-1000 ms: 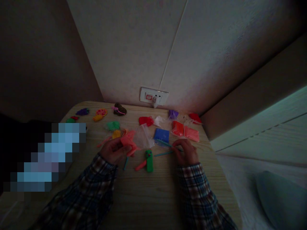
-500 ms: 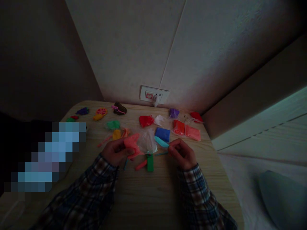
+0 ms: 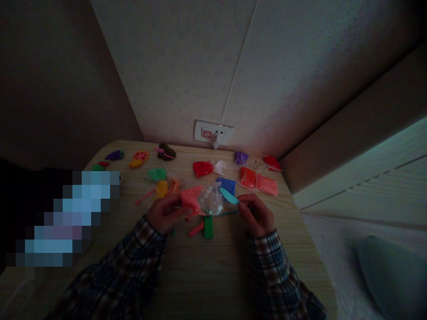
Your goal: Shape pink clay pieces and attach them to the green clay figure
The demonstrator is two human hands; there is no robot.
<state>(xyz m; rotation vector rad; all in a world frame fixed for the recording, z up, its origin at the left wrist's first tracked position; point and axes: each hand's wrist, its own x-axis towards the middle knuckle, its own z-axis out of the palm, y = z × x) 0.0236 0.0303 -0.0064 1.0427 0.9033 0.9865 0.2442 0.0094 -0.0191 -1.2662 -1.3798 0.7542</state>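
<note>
Between the thumb and fingers of my left hand (image 3: 167, 212) is a clear plastic bag with a lump of pink modelling clay (image 3: 191, 200) in it. The bag's transparent end (image 3: 212, 200) points right, toward my other hand. My right hand (image 3: 256, 214) pinches a light-blue plastic modelling knife (image 3: 228, 195) by one end, its blade pointing left close to the bag. Whether blade and bag touch, I cannot tell. Below the bag lie a green block (image 3: 208, 227) and a pink stick-shaped piece (image 3: 195, 230) on the wooden table (image 3: 207, 275).
Behind my hands lie a blue clay packet (image 3: 227, 186), a red one (image 3: 203, 168), orange-red and pink packets (image 3: 256, 180) and a green one (image 3: 157, 174). Finished-looking clay figures, one brown (image 3: 166, 151), line the back left. A wall socket (image 3: 213, 133) sits behind the table.
My left hand has moved a little to the right with the bag of pink clay. The knife in my right hand has shifted slightly right, and the gap between bag and blade is smaller.
</note>
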